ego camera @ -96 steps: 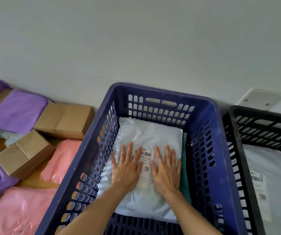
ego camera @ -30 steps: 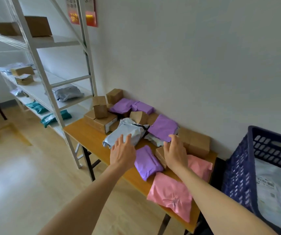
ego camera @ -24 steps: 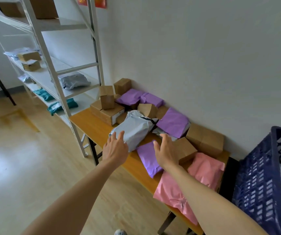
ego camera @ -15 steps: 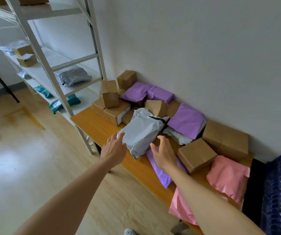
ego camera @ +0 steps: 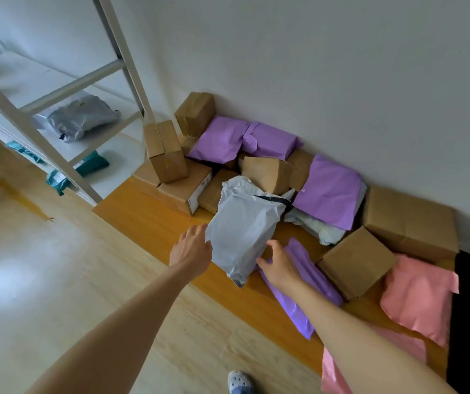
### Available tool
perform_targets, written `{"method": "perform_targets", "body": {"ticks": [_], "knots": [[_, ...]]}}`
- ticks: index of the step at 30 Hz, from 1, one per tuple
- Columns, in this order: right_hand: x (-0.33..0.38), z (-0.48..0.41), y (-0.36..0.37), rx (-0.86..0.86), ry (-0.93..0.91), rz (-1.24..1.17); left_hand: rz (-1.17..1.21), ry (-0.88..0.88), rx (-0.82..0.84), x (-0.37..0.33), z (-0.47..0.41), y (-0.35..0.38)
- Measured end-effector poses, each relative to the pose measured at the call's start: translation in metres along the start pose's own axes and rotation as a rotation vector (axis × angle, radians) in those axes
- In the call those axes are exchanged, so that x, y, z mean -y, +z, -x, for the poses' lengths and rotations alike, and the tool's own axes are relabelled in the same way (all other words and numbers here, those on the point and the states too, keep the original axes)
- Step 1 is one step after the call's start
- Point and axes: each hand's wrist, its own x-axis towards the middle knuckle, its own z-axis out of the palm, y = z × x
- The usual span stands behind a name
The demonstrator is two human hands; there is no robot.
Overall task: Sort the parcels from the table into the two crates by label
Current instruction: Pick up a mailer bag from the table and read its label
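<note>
Head view: our left hand (ego camera: 192, 247) & right hand (ego camera: 280, 265), both spread open w/ nothing gripped, flank the near end of the grey parcel (ego camera: 242, 223) on the table (ego camera: 148, 220) — its long axis runs away toward the wall — left hand nearer, at its edge.

1. Single view: wide-angle camera on the person's head, above table height, facing forward and steeply down, frame rolled.
2. Table (ego camera: 148, 223) runs from centre to 4 o'clock; wall (ego camera: 313, 66) at 1 o'clock; shelf rack (ego camera: 123, 52) at 10 o'clock; floor (ego camera: 57, 280) at 8 o'clock.
3. Range close: left forearm (ego camera: 131, 317) enters from 7 o'clock, right forearm (ego camera: 341, 322) from 5 o'clock; shoe (ego camera: 238, 381) at 6 o'clock.
</note>
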Motion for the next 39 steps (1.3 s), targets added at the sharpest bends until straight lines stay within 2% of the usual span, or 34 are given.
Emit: {"method": "perform_targets", "body": {"ticks": [4,8,11,17,28,33,36,39], "knots": [[0.009,-0.014,0.004,0.011,0.126,-0.124,-0.065,0.038,0.108,0.004,-0.033,-0.002],[0.020,-0.024,0.022,-0.041,0.227,-0.287,-0.068,0.078,0.257,0.015,-0.067,-0.003],[0.028,-0.025,0.036,-0.109,0.295,-0.381,-0.056,0.171,0.328,0.024,-0.088,-0.003],[0.042,-0.026,0.054,-0.215,0.393,-0.470,0.181,0.227,0.460,0.042,-0.108,0.000],[0.074,-0.015,0.072,-0.413,0.427,-0.637,0.343,0.341,0.553,0.057,-0.107,-0.026],[0.087,-0.004,0.068,-0.497,0.416,-0.580,0.498,0.349,0.635,0.054,-0.100,-0.046],[0.101,0.007,0.062,-0.556,0.413,-0.571,0.461,0.434,0.681,0.051,-0.095,-0.065],[0.113,0.017,0.055,-0.621,0.399,-0.612,0.408,0.520,0.643,0.047,-0.095,-0.082]]}}
